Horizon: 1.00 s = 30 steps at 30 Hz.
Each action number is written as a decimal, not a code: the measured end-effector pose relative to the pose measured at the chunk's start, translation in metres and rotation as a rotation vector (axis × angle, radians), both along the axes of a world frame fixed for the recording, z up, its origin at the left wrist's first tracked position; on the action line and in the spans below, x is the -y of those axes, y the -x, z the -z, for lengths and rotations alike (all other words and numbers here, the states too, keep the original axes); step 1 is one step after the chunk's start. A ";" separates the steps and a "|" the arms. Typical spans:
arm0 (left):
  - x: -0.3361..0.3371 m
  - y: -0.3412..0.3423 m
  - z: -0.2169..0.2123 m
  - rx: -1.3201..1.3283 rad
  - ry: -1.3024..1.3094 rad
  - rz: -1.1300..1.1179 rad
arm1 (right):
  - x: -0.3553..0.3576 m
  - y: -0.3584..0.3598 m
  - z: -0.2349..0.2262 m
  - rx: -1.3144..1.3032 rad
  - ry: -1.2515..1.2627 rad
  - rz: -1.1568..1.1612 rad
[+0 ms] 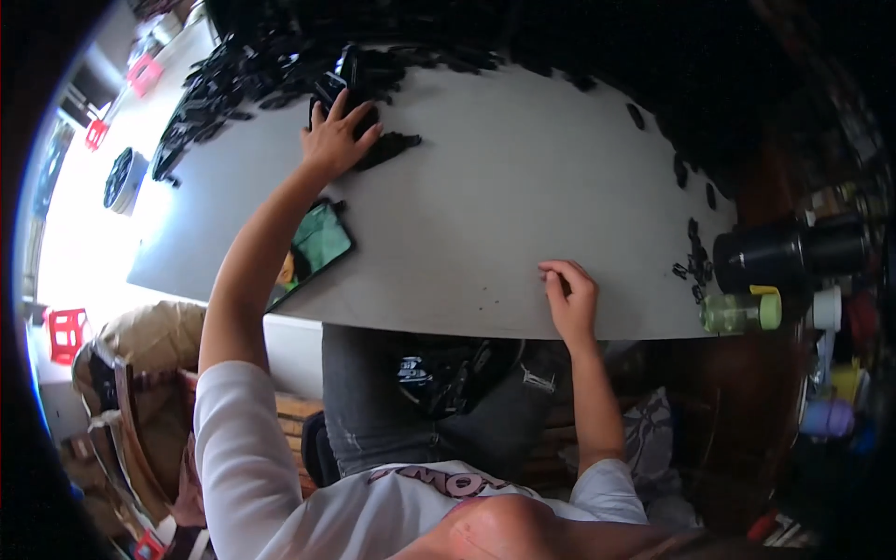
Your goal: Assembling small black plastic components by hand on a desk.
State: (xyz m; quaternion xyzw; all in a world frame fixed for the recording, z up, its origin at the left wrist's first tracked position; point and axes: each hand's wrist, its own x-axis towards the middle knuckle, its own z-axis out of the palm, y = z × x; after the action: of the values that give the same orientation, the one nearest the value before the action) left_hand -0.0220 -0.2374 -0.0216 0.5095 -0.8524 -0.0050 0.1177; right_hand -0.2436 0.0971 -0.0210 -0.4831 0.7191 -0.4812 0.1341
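My left hand (334,145) reaches far over the table with its fingers spread, resting on black plastic-looking pieces at the near edge of a large dark pile (252,75). One loose black piece (390,149) lies just right of that hand. Under my left forearm is a phone or tablet (323,238) with a lit green screen, partly covered by the arm. My right hand (573,294) rests near the table's front edge with its fingers curled in. Whatever it may hold is hidden. A few tiny dark bits (485,301) lie left of it.
The pale table (467,205) has black pieces along its far and right edges. At the right stand a black cylindrical container (761,259) and a green-lidded clear bottle (737,314). A tub of dark pieces (124,179) and red stools (68,336) are at the left. A dark bag (448,378) lies on my lap.
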 end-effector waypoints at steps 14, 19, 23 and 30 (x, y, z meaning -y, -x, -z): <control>-0.022 0.058 -0.006 -0.213 0.030 0.469 | 0.173 0.272 0.018 -0.518 0.075 0.552; 0.015 0.077 -0.002 -0.171 -0.012 0.414 | 0.236 0.299 0.024 -0.330 -0.167 0.528; 0.032 0.099 -0.001 -0.142 -0.003 0.456 | 0.301 0.245 0.022 -0.507 -0.193 0.374; 0.034 0.139 -0.009 0.010 0.010 0.442 | 0.372 0.165 0.009 -0.663 -0.312 0.372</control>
State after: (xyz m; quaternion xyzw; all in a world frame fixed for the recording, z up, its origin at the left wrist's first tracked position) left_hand -0.1607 -0.2713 -0.0130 0.3098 -0.9438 -0.0241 0.1121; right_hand -0.4082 -0.2754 -0.0296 -0.4475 0.8628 -0.2008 -0.1224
